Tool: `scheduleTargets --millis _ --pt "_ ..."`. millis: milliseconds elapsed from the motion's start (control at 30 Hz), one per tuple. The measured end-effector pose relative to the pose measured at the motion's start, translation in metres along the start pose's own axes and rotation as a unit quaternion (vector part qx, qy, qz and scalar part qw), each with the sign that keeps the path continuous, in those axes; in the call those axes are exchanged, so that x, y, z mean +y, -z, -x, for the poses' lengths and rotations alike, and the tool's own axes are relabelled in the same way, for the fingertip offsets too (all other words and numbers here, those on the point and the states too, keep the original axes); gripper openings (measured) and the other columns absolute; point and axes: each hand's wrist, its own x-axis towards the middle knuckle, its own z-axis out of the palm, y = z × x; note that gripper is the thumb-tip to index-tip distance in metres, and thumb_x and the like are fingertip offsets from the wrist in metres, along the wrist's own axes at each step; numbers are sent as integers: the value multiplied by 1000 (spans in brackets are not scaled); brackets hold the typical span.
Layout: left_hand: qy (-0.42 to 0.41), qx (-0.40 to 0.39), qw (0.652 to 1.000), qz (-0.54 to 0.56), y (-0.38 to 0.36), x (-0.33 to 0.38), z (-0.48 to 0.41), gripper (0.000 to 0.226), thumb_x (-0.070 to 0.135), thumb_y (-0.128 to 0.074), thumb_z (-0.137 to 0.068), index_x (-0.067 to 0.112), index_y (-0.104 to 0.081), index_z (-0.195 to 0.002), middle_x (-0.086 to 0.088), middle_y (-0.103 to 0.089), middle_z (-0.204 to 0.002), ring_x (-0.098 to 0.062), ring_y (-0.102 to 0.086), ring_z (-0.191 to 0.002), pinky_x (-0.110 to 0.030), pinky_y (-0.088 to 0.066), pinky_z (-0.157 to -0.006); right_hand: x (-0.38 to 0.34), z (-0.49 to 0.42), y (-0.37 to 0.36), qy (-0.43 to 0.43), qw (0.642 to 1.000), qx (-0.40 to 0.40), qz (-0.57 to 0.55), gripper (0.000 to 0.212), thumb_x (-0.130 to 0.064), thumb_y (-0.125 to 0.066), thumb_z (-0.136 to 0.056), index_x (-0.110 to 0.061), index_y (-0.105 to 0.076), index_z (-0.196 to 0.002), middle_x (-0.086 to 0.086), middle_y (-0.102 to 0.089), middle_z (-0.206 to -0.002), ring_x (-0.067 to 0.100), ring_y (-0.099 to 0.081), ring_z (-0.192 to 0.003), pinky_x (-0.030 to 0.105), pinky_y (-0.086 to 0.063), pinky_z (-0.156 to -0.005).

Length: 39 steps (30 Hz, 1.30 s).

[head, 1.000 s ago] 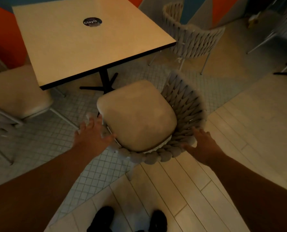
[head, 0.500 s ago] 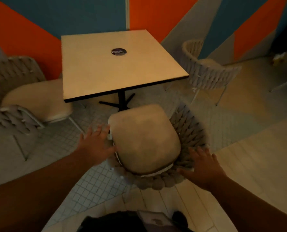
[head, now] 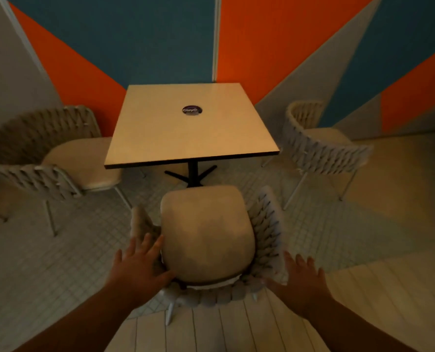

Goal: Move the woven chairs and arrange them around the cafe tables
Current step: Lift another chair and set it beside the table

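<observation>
While both hands (head: 219, 273) spread open beside the woven chair (head: 206, 240), tiled floor (head: 58, 262) surrounds it

1. A round dark sticker (head: 192, 109) lies on the tabletop toward its far edge, roughly midway between the side edges; its pale lettering is too blurred to read.
2. The wall (head: 160, 34) behind is painted in orange, blue and grey angled panels.
3. The floor (head: 338, 224) is small pale tiles, meeting plank boards (head: 236, 331) at the near edge.
</observation>
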Motion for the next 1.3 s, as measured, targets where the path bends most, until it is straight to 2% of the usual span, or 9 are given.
scheduleTargets --millis 100,267,467,667,767,933,1067,1200,1300 --pt "-19 -19 1000 -15 1 16 -4 104 87 -39 -85 44 14 -163 1 13 -175 -33 11 -161 -58 -4 -128 23 9 0 -41 999 3 -31 118 -98 -30 -77 -29 4 -167 8 -2 -175 39 3 -160 61 -3 -127" --pt "-72 -31 995 -66 1 71 -10 118 88 -6 -54 45 18 -161 5 8 -176 -31 7 -161 -53 -7 -128 63 29 15 -71 995 31 -59 117 -96 -32 -79 -29 4 -167 7 -2 -175 37 4 -160 60 -1 -127" --pt "-134 4 988 -82 18 161 -32 97 90 -26 -86 47 20 -160 3 14 -175 -32 12 -161 -56 -3 -128 125 26 57 -59 991 96 -78 111 -91 -32 -84 -28 6 -167 8 0 -175 36 6 -161 58 -1 -128" --pt "-162 62 982 -78 39 266 -72 131 103 22 -38 48 23 -157 3 13 -175 -31 10 -161 -56 -3 -127 208 -11 106 -53 987 122 -88 114 -92 -32 -83 -26 5 -167 9 -1 -175 35 5 -161 57 0 -128" --pt "-158 72 984 -51 45 330 -88 137 106 19 -38 45 18 -160 2 9 -175 -31 7 -161 -56 -5 -127 259 -35 133 -34 988 125 -81 123 -98 -25 -72 -25 3 -167 9 -3 -175 36 4 -161 57 0 -128" --pt "-143 80 986 -31 55 432 -109 144 105 24 -31 44 19 -161 1 10 -175 -31 10 -161 -55 -6 -128 341 -78 180 -13 987 140 -76 117 -95 -32 -79 -26 2 -167 10 -6 -175 37 2 -161 58 -1 -128" --pt "-137 79 987 -19 68 482 -136 134 105 23 -30 48 26 -151 2 12 -174 -30 13 -160 -55 -3 -128 386 -113 218 3 985 151 -79 139 -103 -10 -52 -27 2 -167 8 -6 -175 35 3 -161 56 0 -128" --pt "-121 72 990 -29 85 521 -178 139 110 13 -32 47 22 -156 2 12 -175 -31 12 -160 -56 -2 -128 415 -158 250 -1 984 158 -78 116 -92 -37 -81 -25 1 -167 9 -7 -175 35 1 -161 57 -2 -128" --pt "-127 75 988 -36 97 553 -224 143 107 20 -30 46 19 -159 2 12 -175 -31 11 -161 -56 -2 -127 431 -203 276 -4 985 152 -76 112 -88 -42 -85 -26 2 -167 9 -7 -175 35 1 -161 57 -2 -128"
